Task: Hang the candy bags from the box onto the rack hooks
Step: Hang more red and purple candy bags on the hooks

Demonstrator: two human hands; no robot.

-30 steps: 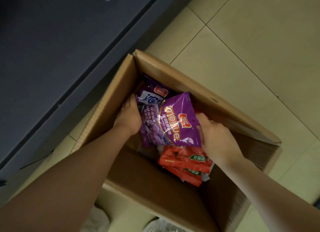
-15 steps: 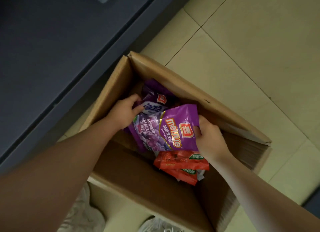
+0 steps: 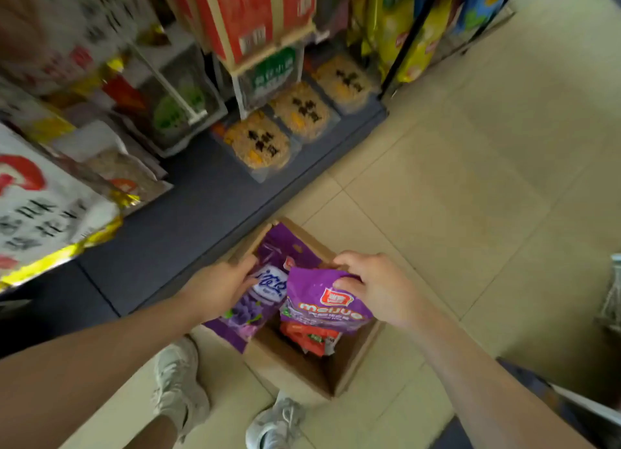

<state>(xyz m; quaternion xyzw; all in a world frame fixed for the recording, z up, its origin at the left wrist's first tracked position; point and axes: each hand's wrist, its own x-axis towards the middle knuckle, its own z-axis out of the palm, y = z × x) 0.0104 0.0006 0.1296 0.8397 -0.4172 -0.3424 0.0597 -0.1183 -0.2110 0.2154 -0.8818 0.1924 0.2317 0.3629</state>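
Note:
An open cardboard box [image 3: 349, 364] stands on the tiled floor by my feet. My right hand [image 3: 376, 285] grips the top of a purple "meijue" candy bag [image 3: 322, 309] lifted above the box. My left hand [image 3: 220, 289] holds a second purple candy bag [image 3: 265, 280] with a white label and grape picture, raised at the box's left side. Red candy bags [image 3: 309, 339] lie inside the box below them. No rack hooks are clearly visible.
A dark blue shelf base [image 3: 188, 213] runs along the left, with packaged snacks [image 3: 258, 143] lying on it and boxed goods [image 3: 255, 15] above. Chip bags [image 3: 403, 28] hang at the top right. My shoes [image 3: 178, 385] stand just before the box.
The view has risen and pulled back, showing the shelves. Both hands have lifted their purple bags up out of the box; the right hand now grips its bag from the top.

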